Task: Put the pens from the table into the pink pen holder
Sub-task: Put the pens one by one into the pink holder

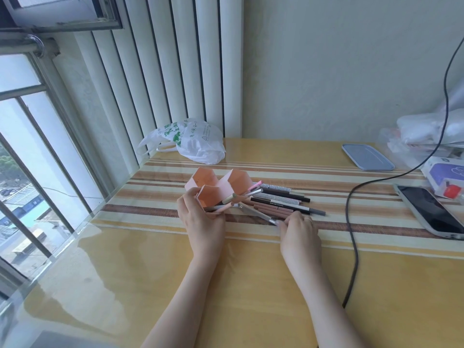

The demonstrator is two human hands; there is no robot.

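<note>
Both forearms reach up from the bottom edge toward the middle of the frame. The left hand (200, 218) is wrapped around the near side of the pink pen holder (218, 188), thumb on its left wall, fingers curled at the front; a few pens already lean out of the nearest compartment toward the right. The right hand (300, 231) is palm-down, fingers pinched on the end of a thin grey pen (261, 216) that slants up and left toward the holder — its far tip sits just beside the holder's rim.

Right of the holder, at frame centre, lies the pile of pens (281, 200), dark, brown and glittery ones side by side, touching each other.

They rest on a striped mat (364, 222) under a glossy clear cover on a yellow table (251, 285). A white plastic bag (195, 141) with green print sits behind the holder, against the vertical blinds (160, 71). In the right half of the frame are a blue-grey lid (367, 156), a phone (431, 212) lying face-up, a white and purple box (444, 175) and a black cable (351, 222) that curls down across the table. A window (25, 159) fills the left edge, with buildings outside.
</note>
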